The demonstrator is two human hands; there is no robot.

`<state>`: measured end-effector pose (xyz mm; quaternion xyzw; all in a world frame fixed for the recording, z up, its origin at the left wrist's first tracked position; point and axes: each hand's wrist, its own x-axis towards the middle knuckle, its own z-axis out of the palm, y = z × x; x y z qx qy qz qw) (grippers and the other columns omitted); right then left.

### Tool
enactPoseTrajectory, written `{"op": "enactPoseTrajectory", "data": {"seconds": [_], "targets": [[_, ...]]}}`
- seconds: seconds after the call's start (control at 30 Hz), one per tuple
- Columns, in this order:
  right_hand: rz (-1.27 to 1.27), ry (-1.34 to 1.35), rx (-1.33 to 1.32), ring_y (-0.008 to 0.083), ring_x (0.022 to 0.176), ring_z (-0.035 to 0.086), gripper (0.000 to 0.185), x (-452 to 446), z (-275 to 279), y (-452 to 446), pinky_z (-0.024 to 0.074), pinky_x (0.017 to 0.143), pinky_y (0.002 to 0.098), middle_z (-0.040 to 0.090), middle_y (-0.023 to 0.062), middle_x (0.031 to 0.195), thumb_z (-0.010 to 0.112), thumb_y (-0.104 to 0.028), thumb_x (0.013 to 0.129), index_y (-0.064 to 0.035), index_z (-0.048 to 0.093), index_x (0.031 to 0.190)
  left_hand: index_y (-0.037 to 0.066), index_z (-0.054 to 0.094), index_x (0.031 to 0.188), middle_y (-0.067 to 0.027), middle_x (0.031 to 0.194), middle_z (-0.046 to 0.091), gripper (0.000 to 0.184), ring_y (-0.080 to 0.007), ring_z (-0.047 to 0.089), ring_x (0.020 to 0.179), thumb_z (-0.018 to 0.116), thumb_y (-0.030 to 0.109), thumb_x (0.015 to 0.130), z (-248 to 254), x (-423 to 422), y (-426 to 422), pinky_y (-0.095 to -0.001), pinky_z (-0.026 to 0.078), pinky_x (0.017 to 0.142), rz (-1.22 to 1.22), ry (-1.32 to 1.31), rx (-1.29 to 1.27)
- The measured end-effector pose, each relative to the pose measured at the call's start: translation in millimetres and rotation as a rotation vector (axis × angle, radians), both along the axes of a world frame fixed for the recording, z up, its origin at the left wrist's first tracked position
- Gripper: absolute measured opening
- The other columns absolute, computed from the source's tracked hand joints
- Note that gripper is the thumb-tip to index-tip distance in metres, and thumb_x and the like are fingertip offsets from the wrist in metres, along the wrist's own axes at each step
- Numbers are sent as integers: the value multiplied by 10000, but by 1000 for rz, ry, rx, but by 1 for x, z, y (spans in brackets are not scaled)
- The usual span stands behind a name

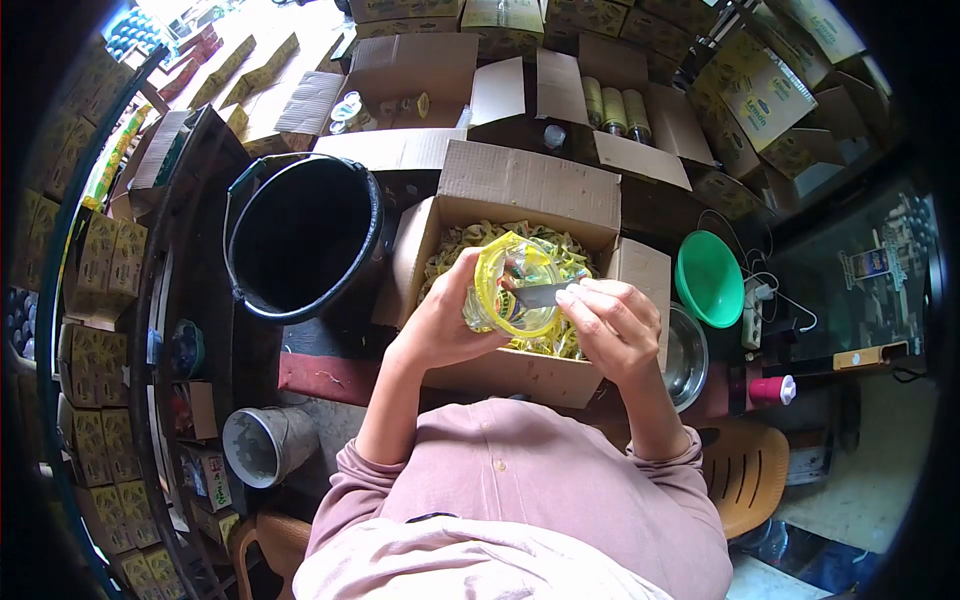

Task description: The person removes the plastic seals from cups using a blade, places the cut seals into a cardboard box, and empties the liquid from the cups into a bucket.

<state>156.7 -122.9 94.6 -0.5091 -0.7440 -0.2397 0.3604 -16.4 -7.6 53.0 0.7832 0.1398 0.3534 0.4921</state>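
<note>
My left hand (448,318) is wrapped round a clear jar (540,262) with a yellow band at its rim, tilted so that its round end faces me. My right hand (618,325) grips a knife (538,297) whose grey blade lies across the jar near the yellow band. Whether the blade touches the band or reaches inside, I cannot tell. Both hands are above an open cardboard box (530,185) holding many yellow-green wrapped pieces (452,242). My right fingers hide the knife's handle.
A black bucket (375,215) stands left of the box. To the right are a green bowl (710,280), a metal bowl (690,350) and a power strip (757,312). Open cartons (410,70) with jars sit behind. A grey bucket (265,447) is lower left.
</note>
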Motion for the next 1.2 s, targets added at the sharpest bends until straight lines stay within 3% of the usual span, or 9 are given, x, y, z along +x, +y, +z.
{"op": "enactPoseTrajectory", "data": {"seconds": [0.1, 0.27, 0.37, 0.67, 0.77, 0.87, 1.07, 1.2], "targets": [[20, 5, -8, 198, 733, 607, 202, -2, 2, 3, 517, 654, 295, 620, 59, 792, 642, 14, 632, -30, 653, 829, -4, 369, 1165, -175, 1024, 524, 669, -299, 541, 956, 727, 104, 610, 7, -1, -4, -338, 427, 826, 24, 27, 110], [41, -32, 6, 195, 742, 607, 185, 1, 2, 5, 522, 661, 298, 622, 53, 799, 644, -3, 632, -35, 655, 814, -31, 354, 1176, -199, 1031, 527, 703, -330, 535, 963, 730, 134, 605, 11, -1, -5, -347, 421, 837, -3, 23, 169], [60, -73, 50, 191, 750, 609, 177, 5, 6, 7, 529, 661, 298, 622, 51, 803, 650, -20, 624, -37, 656, 801, -59, 348, 1183, -213, 1047, 522, 740, -337, 533, 973, 740, 159, 594, -3, -3, 1, -349, 421, 843, -85, 63, 51], [93, -120, 59, 173, 772, 614, 175, 10, 9, 12, 524, 663, 286, 626, 43, 806, 658, -67, 662, -57, 645, 836, -62, 354, 1207, -237, 1097, 510, 819, -351, 531, 991, 785, 194, 559, 1, 3, -5, -368, 424, 853, -101, 115, 44], [135, -50, 90, 187, 751, 627, 164, 14, 2, 12, 526, 656, 300, 634, 64, 792, 649, -60, 682, -38, 615, 842, -51, 377, 1183, -213, 1067, 523, 773, -334, 550, 957, 781, 184, 567, -7, 2, -3, -350, 447, 823, -18, 66, 203], [139, -19, 85, 197, 731, 634, 156, 18, 0, 12, 530, 650, 315, 637, 85, 780, 641, -54, 701, -25, 591, 846, -46, 395, 1150, -192, 1031, 527, 719, -309, 564, 918, 770, 177, 578, 11, 0, -9, -328, 464, 793, -1, -3, -6], [136, -23, 0, 205, 726, 636, 191, 18, 2, 11, 532, 646, 315, 638, 91, 782, 633, -64, 713, -18, 587, 892, -51, 427, 1105, -157, 941, 559, 628, -253, 583, 843, 737, 182, 611, 6, 4, -5, -316, 475, 761, -40, 64, 128], [168, 0, -10, 204, 723, 637, 208, 21, -4, 14, 534, 630, 311, 636, 93, 785, 617, -63, 722, -15, 589, 922, -49, 432, 1118, -147, 939, 571, 602, -220, 585, 829, 713, 173, 635, 8, 6, -3, -311, 469, 764, -207, 77, -5]]}}
